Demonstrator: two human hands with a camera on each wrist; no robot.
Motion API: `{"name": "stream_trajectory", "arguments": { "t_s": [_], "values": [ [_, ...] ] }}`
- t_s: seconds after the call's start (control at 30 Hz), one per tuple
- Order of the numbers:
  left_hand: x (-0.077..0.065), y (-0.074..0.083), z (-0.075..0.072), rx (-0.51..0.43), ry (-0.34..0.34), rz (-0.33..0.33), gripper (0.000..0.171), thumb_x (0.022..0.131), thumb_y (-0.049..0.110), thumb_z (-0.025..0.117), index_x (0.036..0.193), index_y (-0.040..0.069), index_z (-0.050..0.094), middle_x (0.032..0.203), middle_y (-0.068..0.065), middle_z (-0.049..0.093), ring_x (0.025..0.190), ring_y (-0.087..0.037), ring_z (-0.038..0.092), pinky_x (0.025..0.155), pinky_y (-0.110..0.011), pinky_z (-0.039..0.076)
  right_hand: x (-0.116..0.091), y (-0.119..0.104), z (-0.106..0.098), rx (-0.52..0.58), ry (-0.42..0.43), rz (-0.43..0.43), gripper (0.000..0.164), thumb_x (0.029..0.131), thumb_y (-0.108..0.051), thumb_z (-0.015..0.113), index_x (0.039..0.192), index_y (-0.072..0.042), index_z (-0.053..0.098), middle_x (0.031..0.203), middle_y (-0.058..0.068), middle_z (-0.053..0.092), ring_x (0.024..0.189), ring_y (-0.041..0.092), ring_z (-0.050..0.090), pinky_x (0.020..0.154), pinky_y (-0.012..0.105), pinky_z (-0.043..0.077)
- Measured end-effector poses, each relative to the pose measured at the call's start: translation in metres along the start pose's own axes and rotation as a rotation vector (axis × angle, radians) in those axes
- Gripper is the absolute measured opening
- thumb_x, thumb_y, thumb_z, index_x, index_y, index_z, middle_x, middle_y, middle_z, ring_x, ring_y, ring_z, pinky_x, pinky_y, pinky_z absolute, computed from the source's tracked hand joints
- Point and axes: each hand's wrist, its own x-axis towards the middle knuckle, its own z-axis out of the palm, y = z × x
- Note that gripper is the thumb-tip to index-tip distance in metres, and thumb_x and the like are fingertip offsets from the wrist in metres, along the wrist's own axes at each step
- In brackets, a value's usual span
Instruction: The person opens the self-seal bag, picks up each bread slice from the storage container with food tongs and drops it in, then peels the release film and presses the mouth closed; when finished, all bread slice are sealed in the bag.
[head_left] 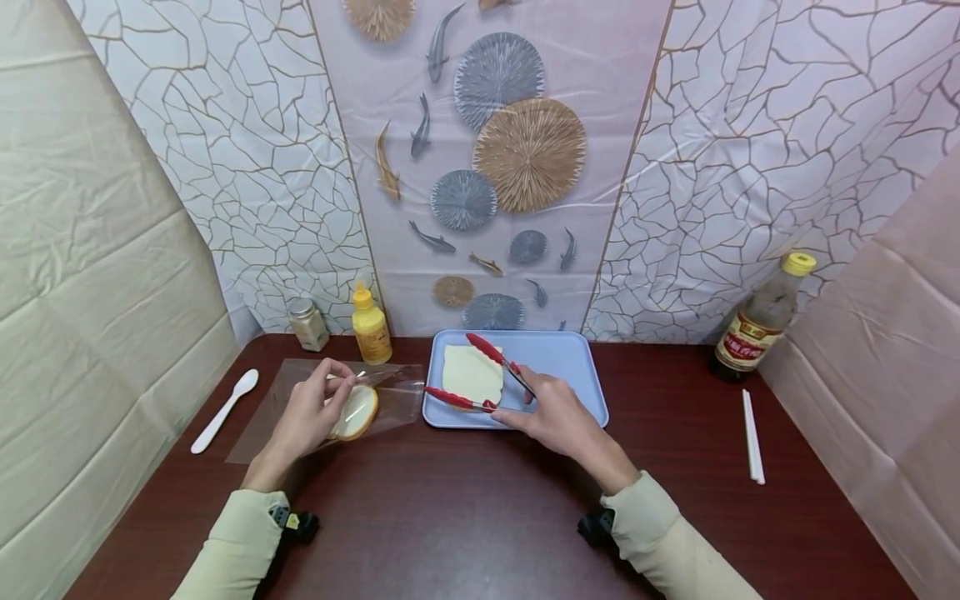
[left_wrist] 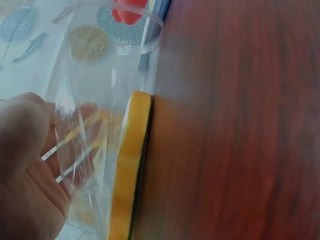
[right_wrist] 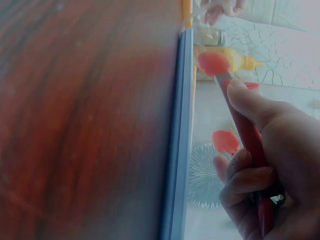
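My left hand (head_left: 300, 417) pinches the raised edge of a clear plastic bag (head_left: 258, 427) lying on the left of the table. Inside or under that film is a slice of bread (head_left: 358, 413) with a golden crust; in the left wrist view its crust edge (left_wrist: 131, 160) stands just beyond my fingers. My right hand (head_left: 561, 417) grips a pair of tongs with red tips (head_left: 483, 347), their arms spread apart. The tips hang over a blue tray (head_left: 558, 360), on either side of a pale square slice of bread (head_left: 468, 373). Whether they touch it, I cannot tell.
A white spoon (head_left: 225, 412) lies at the far left. Behind the bag stand a small glass jar (head_left: 308, 325) and a yellow squeeze bottle (head_left: 371, 331). On the right are a sauce bottle (head_left: 757, 325) and white chopsticks (head_left: 753, 437). Fabric walls edge the table.
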Motion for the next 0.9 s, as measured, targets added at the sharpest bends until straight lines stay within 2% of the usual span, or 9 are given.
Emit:
{"name": "stream_trajectory", "arguments": {
  "t_s": [0.1,0.17,0.3,0.43,0.57,0.77,0.9],
  "values": [
    [0.001,-0.001,0.003,-0.030,-0.017,0.024,0.012,0.110,0.017,0.065,0.121,0.011,0.064,0.120,-0.011,0.082,0.117,-0.029,0.077,0.089,-0.028,0.057,-0.001,0.002,0.000,0.005,-0.014,0.032,0.093,0.090,-0.054,0.086,0.158,-0.001,0.052,0.097,0.012,0.072,0.091,0.023,0.063,0.076,0.033,0.052],
    [0.002,-0.001,0.004,-0.041,-0.023,0.035,0.014,0.109,0.016,0.066,0.122,0.011,0.068,0.122,-0.010,0.082,0.116,-0.029,0.078,0.090,-0.028,0.060,-0.002,0.002,-0.001,0.003,-0.022,0.050,0.094,0.089,-0.055,0.087,0.157,0.000,0.052,0.109,0.014,0.075,0.097,0.024,0.066,0.081,0.034,0.055],
    [0.002,0.000,0.004,-0.040,-0.045,0.041,0.016,0.108,0.016,0.069,0.122,0.013,0.075,0.121,-0.007,0.082,0.112,-0.029,0.080,0.094,-0.046,0.064,-0.006,0.005,-0.004,-0.015,-0.022,0.104,0.096,0.088,-0.057,0.088,0.156,0.001,0.053,0.111,0.014,0.074,0.097,0.021,0.064,0.080,0.034,0.056],
    [0.002,-0.001,0.003,-0.036,-0.064,0.028,0.014,0.108,0.017,0.070,0.119,0.013,0.077,0.117,-0.006,0.082,0.112,-0.032,0.080,0.096,-0.056,0.062,-0.012,0.013,-0.012,-0.036,-0.019,0.158,0.096,0.087,-0.059,0.087,0.154,0.001,0.054,0.095,0.011,0.068,0.087,0.019,0.060,0.072,0.032,0.052],
    [0.001,-0.002,0.002,-0.034,-0.069,0.012,0.012,0.108,0.018,0.070,0.116,0.015,0.077,0.113,-0.006,0.083,0.112,-0.033,0.080,0.097,-0.057,0.062,-0.022,0.024,-0.021,-0.060,-0.012,0.179,0.096,0.088,-0.059,0.087,0.154,0.002,0.054,0.094,0.009,0.068,0.084,0.018,0.061,0.071,0.031,0.052],
    [0.000,-0.003,0.002,-0.028,-0.072,0.010,0.013,0.108,0.021,0.069,0.117,0.015,0.077,0.109,-0.004,0.084,0.110,-0.029,0.080,0.099,-0.056,0.061,-0.038,0.042,-0.037,-0.062,-0.012,0.225,0.095,0.088,-0.058,0.087,0.154,0.003,0.055,0.080,0.006,0.062,0.076,0.017,0.058,0.064,0.030,0.048],
    [0.000,-0.003,0.002,-0.030,-0.072,0.004,0.012,0.108,0.022,0.070,0.116,0.017,0.077,0.108,-0.004,0.084,0.108,-0.027,0.081,0.098,-0.055,0.062,-0.042,0.049,-0.042,-0.060,-0.016,0.227,0.092,0.088,-0.059,0.086,0.149,0.004,0.058,0.091,0.014,0.070,0.080,0.019,0.060,0.065,0.030,0.048]
  ]
}}
